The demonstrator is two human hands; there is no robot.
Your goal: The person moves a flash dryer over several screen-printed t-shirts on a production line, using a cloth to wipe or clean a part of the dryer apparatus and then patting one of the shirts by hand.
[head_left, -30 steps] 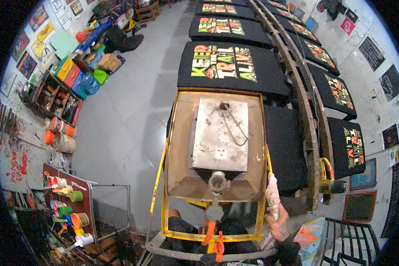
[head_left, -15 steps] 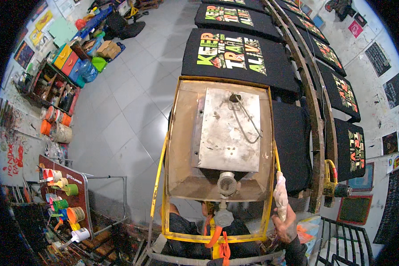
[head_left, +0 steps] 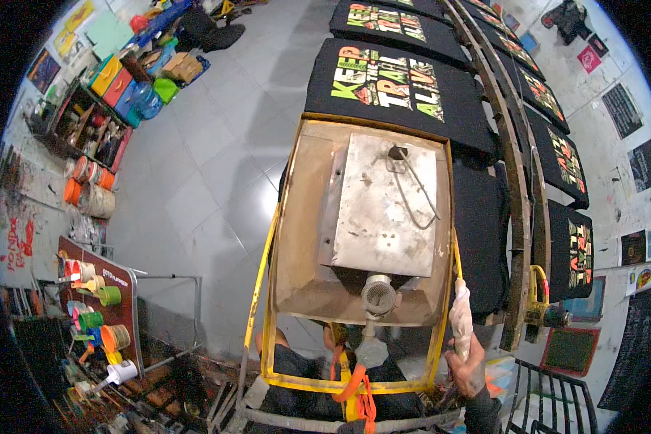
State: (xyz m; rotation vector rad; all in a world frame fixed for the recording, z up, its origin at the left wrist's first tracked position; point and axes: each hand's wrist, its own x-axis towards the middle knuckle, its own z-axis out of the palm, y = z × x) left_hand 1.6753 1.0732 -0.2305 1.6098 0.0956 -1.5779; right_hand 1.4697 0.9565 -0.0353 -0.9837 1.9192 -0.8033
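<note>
In front of me stands a metal heater hood (head_left: 318, 289), broad and brownish, inside a yellow metal frame (head_left: 441, 347). A scuffed silver box (head_left: 387, 210) with a bent wire handle tops it. A round mesh-covered fitting (head_left: 377, 293) and a pale knob-like part (head_left: 371, 353) sit at its near end, by an orange hose (head_left: 351, 383). My right hand (head_left: 468, 365) is closed around the cloth-wrapped grip (head_left: 461, 315) of the frame's right bar. A patch of skin (head_left: 334, 337) behind the frame may be my left hand; its fingers are unclear.
Black shirts (head_left: 383, 79) with colourful lettering lie in rows ahead, along wooden rails (head_left: 517, 239). At left, paint cups (head_left: 112, 336) hang on a brown board. Paint buckets (head_left: 100, 199) and shelves line the left wall. A black metal rack (head_left: 553, 390) stands at lower right.
The view has shifted slightly, so the heater appears a little higher and further right. My right hand keeps its hold on the wrapped grip.
</note>
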